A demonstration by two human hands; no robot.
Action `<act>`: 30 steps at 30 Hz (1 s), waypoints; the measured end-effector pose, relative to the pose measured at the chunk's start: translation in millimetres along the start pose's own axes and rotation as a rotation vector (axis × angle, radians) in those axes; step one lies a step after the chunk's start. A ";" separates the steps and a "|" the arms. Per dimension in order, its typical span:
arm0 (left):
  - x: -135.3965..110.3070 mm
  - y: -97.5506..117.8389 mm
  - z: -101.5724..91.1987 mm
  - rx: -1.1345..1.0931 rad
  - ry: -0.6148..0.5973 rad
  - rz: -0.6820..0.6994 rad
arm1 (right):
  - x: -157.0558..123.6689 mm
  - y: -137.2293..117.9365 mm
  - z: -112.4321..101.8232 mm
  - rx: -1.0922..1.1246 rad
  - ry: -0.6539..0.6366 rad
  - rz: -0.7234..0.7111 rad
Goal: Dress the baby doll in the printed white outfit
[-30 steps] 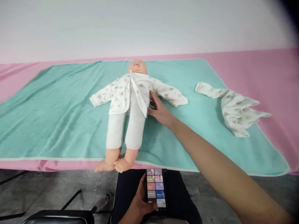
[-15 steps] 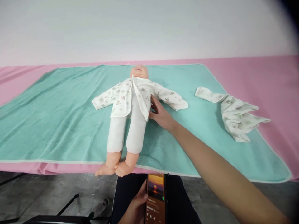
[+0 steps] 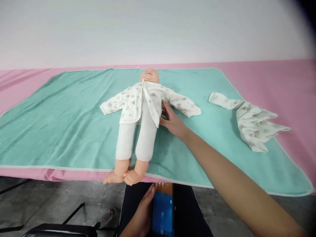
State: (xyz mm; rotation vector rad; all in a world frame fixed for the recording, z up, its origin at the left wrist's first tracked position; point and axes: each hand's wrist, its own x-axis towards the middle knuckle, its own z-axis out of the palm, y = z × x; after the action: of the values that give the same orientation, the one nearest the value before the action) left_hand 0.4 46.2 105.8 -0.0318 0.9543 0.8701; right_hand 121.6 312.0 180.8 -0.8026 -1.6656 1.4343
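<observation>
A baby doll (image 3: 149,75) lies on its back on the teal blanket (image 3: 74,125), feet over the table's near edge. It wears white trousers (image 3: 145,140) and a white printed baby jacket (image 3: 132,102), whose front flaps hang partly apart. My right hand (image 3: 172,121) rests against the doll's side at the jacket's edge, thumb and fingers apart, some fingertips hidden. Down at my lap, my left hand (image 3: 144,210) holds a smartphone (image 3: 162,210) with a mostly blue screen.
A crumpled printed baby garment (image 3: 251,123) lies on the right, across the blanket's edge. Beneath the blanket is a pink table cover (image 3: 291,92), with a pale wall behind it. A black chair (image 3: 60,230) stands at the lower left on the grey floor.
The phone's screen has switched from a sunset picture with text to mostly blue, and my left thumb has moved up along its edge. My right hand stays at the doll's side.
</observation>
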 end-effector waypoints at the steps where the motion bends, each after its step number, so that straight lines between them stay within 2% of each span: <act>1: 0.1 0.3 -1.9 -0.018 -0.034 -0.061 | -0.1 -0.1 0.1 -0.003 0.000 0.003; 3: 0.7 0.7 -5.6 -0.085 -0.111 -0.172 | -0.4 -0.6 0.2 -0.005 0.005 0.007; 6: 2.3 2.2 -7.9 -0.226 -0.210 -0.194 | -1.1 -1.5 0.4 -0.013 0.007 0.013; 8: 3.0 4.3 -6.9 -0.255 -0.232 -0.207 | -1.3 -1.6 0.3 -0.020 0.003 0.012; 13: 3.3 6.7 -3.5 -0.230 -0.086 -0.264 | 0.1 2.0 -0.5 -0.024 0.008 -0.001; 25: 3.3 4.9 -9.5 -0.241 0.079 -0.261 | -0.1 -0.1 -0.4 -0.028 -0.003 0.005; 30: -2.2 3.7 -11.0 -0.233 0.101 -0.271 | -1.0 -1.1 -0.1 -0.025 -0.003 0.015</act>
State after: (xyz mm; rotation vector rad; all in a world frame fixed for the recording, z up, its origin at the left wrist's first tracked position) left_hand -10.3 43.1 102.0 -0.3992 0.9129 0.7286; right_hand 122.2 311.1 181.8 -0.8289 -1.6862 1.4283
